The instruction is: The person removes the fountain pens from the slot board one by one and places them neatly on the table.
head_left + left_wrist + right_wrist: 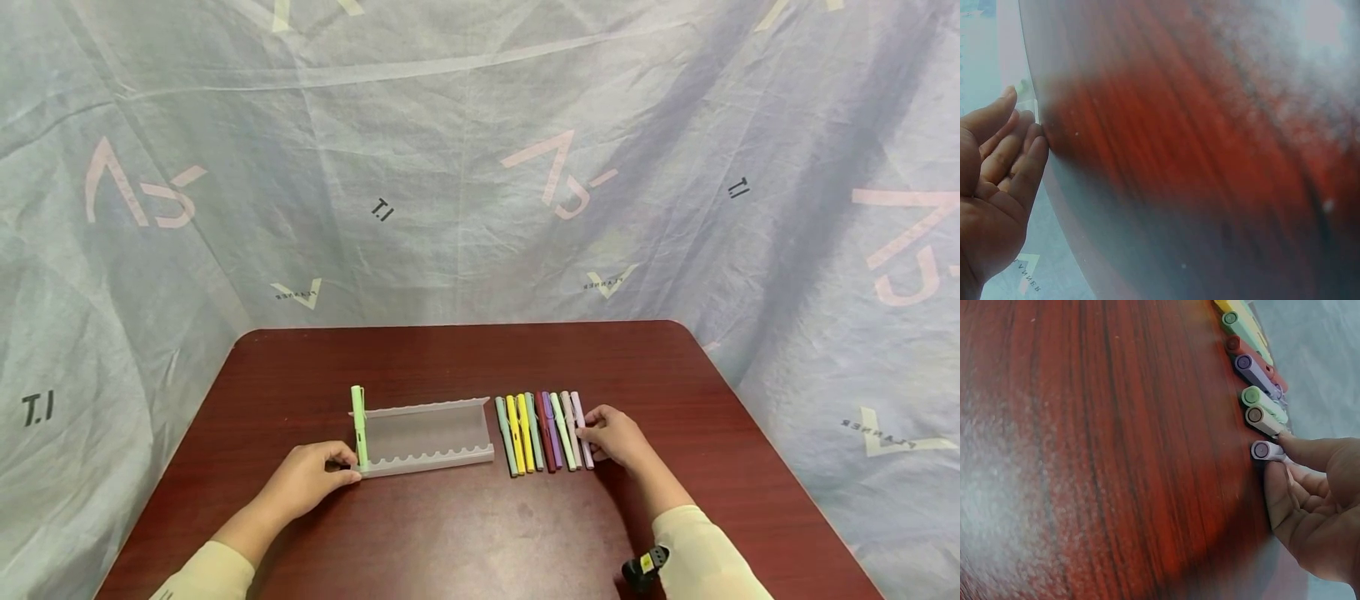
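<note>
A translucent pen tray (431, 429) with scalloped long edges lies on the table. One light green pen (359, 427) stands across its left end. My left hand (303, 482) holds the tray's front left corner between thumb and fingers; in the left wrist view that hand (1004, 169) hides most of the contact. Right of the tray lies a row of capped pens, among them a yellow pen (514, 433), a dark red pen (546, 432) and a purple pen (552, 429). My right hand (615, 435) pinches the lilac pen (1262, 450) at the row's right end.
The dark red wood table (465, 358) has a curtain (457, 167) hanging behind and beside it. Next to the lilac pen lies a beige pen (1256, 415), with a pale green pen (1252, 396) beyond. A black device (645, 568) sits at the right wrist.
</note>
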### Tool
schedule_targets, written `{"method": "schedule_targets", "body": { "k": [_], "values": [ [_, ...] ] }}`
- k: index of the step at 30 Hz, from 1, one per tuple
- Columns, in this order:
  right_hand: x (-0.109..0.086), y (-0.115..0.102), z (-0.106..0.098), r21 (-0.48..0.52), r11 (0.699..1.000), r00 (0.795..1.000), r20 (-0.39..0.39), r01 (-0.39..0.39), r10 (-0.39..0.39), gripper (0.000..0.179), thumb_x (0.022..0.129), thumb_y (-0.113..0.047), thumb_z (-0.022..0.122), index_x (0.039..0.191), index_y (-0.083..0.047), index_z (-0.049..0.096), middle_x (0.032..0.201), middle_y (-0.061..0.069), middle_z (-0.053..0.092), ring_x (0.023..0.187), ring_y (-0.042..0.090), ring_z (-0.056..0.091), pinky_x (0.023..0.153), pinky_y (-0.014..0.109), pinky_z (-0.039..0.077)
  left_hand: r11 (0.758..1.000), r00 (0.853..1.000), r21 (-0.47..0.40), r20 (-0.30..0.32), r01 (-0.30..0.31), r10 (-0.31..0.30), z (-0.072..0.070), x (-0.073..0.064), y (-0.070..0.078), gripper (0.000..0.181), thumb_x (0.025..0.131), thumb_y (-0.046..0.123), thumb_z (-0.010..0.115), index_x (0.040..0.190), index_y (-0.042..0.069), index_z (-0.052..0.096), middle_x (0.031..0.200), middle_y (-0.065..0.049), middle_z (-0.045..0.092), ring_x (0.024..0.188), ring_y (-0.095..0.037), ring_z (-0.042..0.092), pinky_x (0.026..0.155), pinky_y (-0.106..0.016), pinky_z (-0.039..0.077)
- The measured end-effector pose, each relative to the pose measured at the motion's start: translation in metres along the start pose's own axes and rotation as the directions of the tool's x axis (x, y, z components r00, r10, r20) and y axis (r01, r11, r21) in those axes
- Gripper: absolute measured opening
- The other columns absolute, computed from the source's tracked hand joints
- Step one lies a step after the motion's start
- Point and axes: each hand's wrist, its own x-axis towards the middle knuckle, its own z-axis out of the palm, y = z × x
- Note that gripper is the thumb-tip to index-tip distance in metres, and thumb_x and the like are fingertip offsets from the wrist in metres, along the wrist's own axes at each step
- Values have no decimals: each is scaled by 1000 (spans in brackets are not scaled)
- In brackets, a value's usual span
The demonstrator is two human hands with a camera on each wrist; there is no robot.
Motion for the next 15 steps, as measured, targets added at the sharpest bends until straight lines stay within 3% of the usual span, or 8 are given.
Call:
{"method": "schedule_targets", "body": {
  "k": [15],
  "values": [
    [5,3,-7,37,999,998,58,5,-7,30,93,-19,67,110,4,59,91,14,65,70,21,61,61,36,58,1000,1000,-6,6,13,-13,0,0,0,12,83,26,79,88,28,68,84,14,64,79,-7,56,73,-30,48]
  ]
}}
